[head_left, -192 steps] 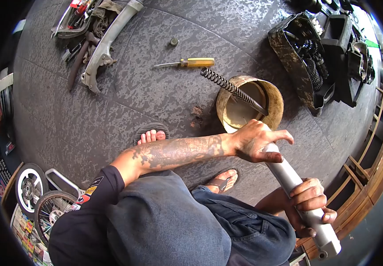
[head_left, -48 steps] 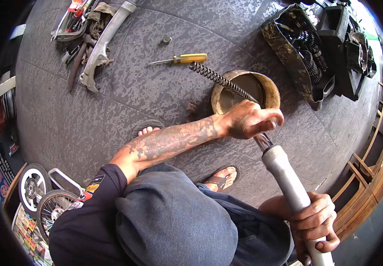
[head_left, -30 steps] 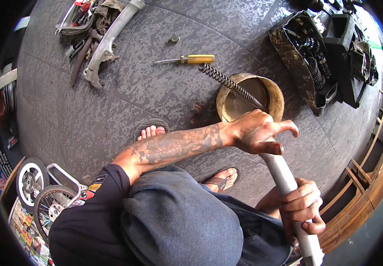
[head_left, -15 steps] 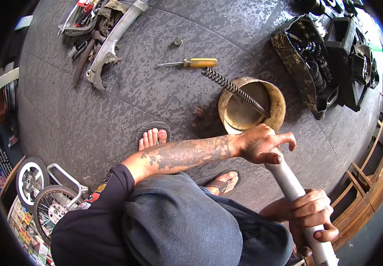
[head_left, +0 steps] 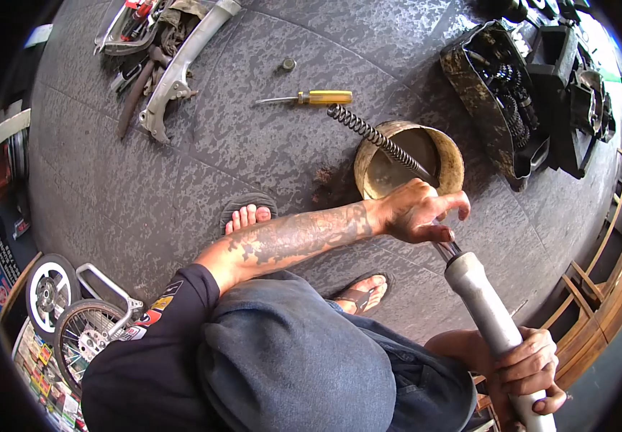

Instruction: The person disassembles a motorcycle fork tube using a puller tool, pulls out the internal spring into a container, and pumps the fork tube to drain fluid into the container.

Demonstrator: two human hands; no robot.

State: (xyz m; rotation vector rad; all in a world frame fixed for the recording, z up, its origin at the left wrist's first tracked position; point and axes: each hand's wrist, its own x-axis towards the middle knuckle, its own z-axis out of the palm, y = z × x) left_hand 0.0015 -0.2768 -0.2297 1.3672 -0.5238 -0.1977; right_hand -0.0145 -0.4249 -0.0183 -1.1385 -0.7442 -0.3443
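Note:
My left hand [head_left: 415, 212] is curled over the end of a shiny inner fork tube [head_left: 446, 249], its thumb and forefinger standing out. That tube emerges from a grey outer fork tube [head_left: 485, 302], tilted down to the right. Lower on the outer tube, my right hand [head_left: 530, 367] is closed with its fingers wrapped round it. Just beyond my left hand is a stained round tub [head_left: 449, 155] with murky liquid in it. A long coil spring [head_left: 372, 135] leans in the tub, its upper end past the rim.
A yellow-handled screwdriver [head_left: 325, 97] and a small metal cap [head_left: 288, 65] lie on the floor. An open bin of greasy parts [head_left: 462, 72] stands at right. A metal arm-like part [head_left: 188, 65] and tool tray [head_left: 120, 49] are at upper left, wheels [head_left: 52, 291] at lower left.
The outer fork tube and my right hand have moved down and right, baring shiny inner tube below my left hand. My left hand has shifted slightly up and left.

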